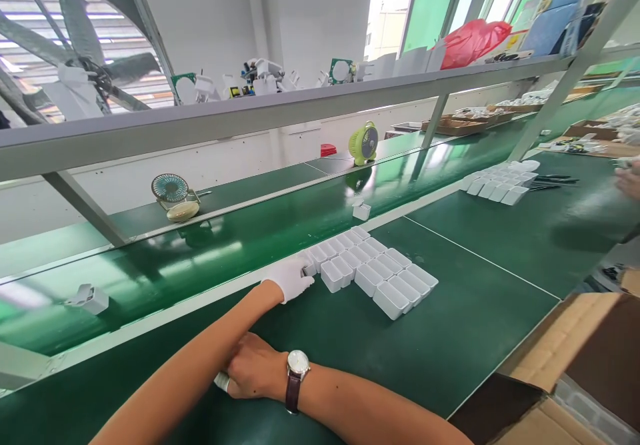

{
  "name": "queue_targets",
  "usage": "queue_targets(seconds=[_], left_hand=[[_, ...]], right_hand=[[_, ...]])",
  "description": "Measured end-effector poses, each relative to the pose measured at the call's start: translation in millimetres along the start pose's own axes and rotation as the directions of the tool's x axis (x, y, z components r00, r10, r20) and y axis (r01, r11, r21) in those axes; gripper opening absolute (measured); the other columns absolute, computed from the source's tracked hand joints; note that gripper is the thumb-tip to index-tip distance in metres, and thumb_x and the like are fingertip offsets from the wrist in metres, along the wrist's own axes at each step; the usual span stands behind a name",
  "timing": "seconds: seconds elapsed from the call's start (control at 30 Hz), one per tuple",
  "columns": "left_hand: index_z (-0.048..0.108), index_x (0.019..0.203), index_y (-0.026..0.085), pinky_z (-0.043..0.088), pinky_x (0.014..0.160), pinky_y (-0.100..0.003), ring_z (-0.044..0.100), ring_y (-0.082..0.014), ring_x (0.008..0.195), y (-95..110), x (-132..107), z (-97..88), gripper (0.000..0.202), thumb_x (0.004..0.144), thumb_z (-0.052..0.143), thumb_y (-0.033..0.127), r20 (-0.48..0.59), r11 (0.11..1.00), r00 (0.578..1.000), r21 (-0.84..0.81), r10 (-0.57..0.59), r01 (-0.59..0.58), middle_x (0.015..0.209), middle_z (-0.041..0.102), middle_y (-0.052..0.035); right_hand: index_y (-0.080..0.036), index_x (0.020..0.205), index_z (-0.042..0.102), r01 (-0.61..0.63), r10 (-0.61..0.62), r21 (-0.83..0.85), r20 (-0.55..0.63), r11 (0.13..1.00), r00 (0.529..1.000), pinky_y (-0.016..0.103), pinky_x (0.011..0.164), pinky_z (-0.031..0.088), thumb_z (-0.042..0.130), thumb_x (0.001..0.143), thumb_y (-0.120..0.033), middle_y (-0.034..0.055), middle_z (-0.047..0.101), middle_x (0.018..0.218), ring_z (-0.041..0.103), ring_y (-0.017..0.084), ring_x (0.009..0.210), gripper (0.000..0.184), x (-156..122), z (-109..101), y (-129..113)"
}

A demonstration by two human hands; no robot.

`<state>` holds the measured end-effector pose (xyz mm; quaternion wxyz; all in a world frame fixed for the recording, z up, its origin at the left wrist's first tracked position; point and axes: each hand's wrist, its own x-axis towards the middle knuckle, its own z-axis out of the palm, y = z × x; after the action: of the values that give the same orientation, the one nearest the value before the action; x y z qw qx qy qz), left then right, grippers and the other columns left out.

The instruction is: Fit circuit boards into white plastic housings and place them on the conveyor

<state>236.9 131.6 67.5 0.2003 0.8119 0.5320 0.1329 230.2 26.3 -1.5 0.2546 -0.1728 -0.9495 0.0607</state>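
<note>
My left hand (287,280), in a white glove, reaches to the left end of a block of small white plastic boxes (367,252). Its fingers close on a white box (310,265) at that end. Open-topped boxes stand in close rows on the green table. Nearer to me, my right hand (256,368) is curled partly behind my left forearm, a watch (299,363) on its wrist. Something white (223,382) shows at its fingers; whether that is a finger cover or a held thing is unclear.
Beyond a pale rail, a green conveyor belt (240,225) carries a white box (361,210) and a white part (91,298). Small fans (364,143) stand behind. A shelf (280,108) crosses above. An open carton (565,345) is at lower right; another person's hand (629,180) shows at far right.
</note>
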Motion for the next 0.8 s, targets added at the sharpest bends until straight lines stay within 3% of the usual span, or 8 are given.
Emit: queue_targets(seconds=[0.1,0.2,0.33,0.43,0.5,0.63,0.73,0.8], left_hand=[[0.066,0.072,0.023,0.049,0.067,-0.030,0.067,-0.0233,0.073,-14.4,-10.7,-8.7,0.017,0.075,0.069,0.040,-0.003,0.999,0.999,0.037,-0.040,0.040,0.076,0.070,-0.0031],[0.059,0.064,0.022,0.048,0.068,-0.031,0.065,-0.0226,0.073,-42.2,-40.7,-25.2,0.018,0.073,0.067,0.036,-0.013,0.996,0.997,0.049,-0.079,0.079,0.075,0.068,-0.0028],[0.065,0.079,0.024,0.052,0.075,-0.032,0.065,-0.0207,0.078,-93.2,-96.3,-49.3,0.011,0.071,0.064,0.031,-0.029,0.986,0.994,-0.126,-0.110,0.106,0.083,0.071,0.0002],[0.070,0.098,0.025,0.054,0.091,-0.037,0.070,-0.0237,0.094,-124.8,-132.9,-64.4,0.032,0.067,0.061,0.026,-0.002,0.928,0.981,-0.323,-0.195,0.184,0.098,0.076,-0.0010],[0.069,0.110,0.025,0.050,0.104,-0.041,0.068,-0.0260,0.109,-137.0,-149.5,-69.6,0.043,0.068,0.059,0.028,-0.067,0.865,0.962,-0.458,-0.264,0.205,0.113,0.075,-0.0028],[0.063,0.120,0.021,0.048,0.108,-0.044,0.063,-0.0288,0.121,-141.3,-162.9,-58.0,0.048,0.078,0.060,0.044,-0.282,0.792,0.866,-0.581,-0.414,0.190,0.128,0.069,-0.0094],[0.060,0.124,0.017,0.052,0.103,-0.044,0.066,-0.0295,0.115,-133.6,-159.5,-35.3,0.059,0.074,0.067,0.047,-0.358,0.801,0.782,-0.529,-0.511,0.281,0.124,0.070,-0.0118],[0.061,0.123,0.017,0.053,0.101,-0.044,0.069,-0.0287,0.109,-128.2,-155.3,-23.5,0.057,0.073,0.068,0.044,-0.375,0.809,0.749,-0.468,-0.546,0.356,0.118,0.072,-0.0103]], right_hand=[[-0.017,0.095,0.071,-0.014,0.013,-0.057,-0.021,0.998,1.000,0.032,0.094,0.049,0.056,0.097,-0.031,0.0073,0.075,0.103,0.066,0.022,0.103,0.021,-0.5,2.3,-1.1],[-0.016,0.094,0.071,-0.012,0.010,-0.109,-0.024,0.994,1.000,0.033,0.089,0.050,0.060,0.095,-0.038,0.0071,0.075,0.102,0.066,0.021,0.094,0.025,-0.3,4.4,-3.3],[-0.017,0.083,0.069,0.096,-0.094,-0.145,0.022,0.985,0.995,0.031,0.080,0.049,0.056,0.097,-0.030,0.0057,0.073,0.096,0.063,0.018,0.085,0.023,1.0,3.7,-6.7],[-0.018,0.078,0.066,0.157,-0.152,-0.127,0.046,0.979,0.987,0.031,0.075,0.048,0.055,0.097,-0.024,0.0042,0.072,0.090,0.062,0.017,0.080,0.022,1.4,4.0,-8.7],[-0.018,0.082,0.066,0.175,-0.173,-0.107,0.033,0.979,0.984,0.031,0.075,0.048,0.056,0.097,-0.024,0.0046,0.071,0.090,0.062,0.018,0.084,0.019,1.1,5.5,-9.6],[-0.017,0.084,0.067,0.183,-0.182,-0.090,0.024,0.979,0.983,0.033,0.077,0.049,0.056,0.098,-0.023,0.0066,0.072,0.090,0.063,0.020,0.087,0.018,-0.4,8.8,-11.4],[-0.015,0.091,0.068,0.181,-0.181,-0.083,0.013,0.980,0.983,0.034,0.083,0.050,0.056,0.097,-0.020,0.0092,0.072,0.097,0.063,0.022,0.096,0.014,-1.4,9.5,-13.0],[-0.013,0.093,0.069,0.186,-0.186,-0.088,0.010,0.979,0.983,0.035,0.085,0.050,0.056,0.097,-0.019,0.0098,0.072,0.099,0.063,0.022,0.097,0.014,-1.8,9.2,-13.7]])
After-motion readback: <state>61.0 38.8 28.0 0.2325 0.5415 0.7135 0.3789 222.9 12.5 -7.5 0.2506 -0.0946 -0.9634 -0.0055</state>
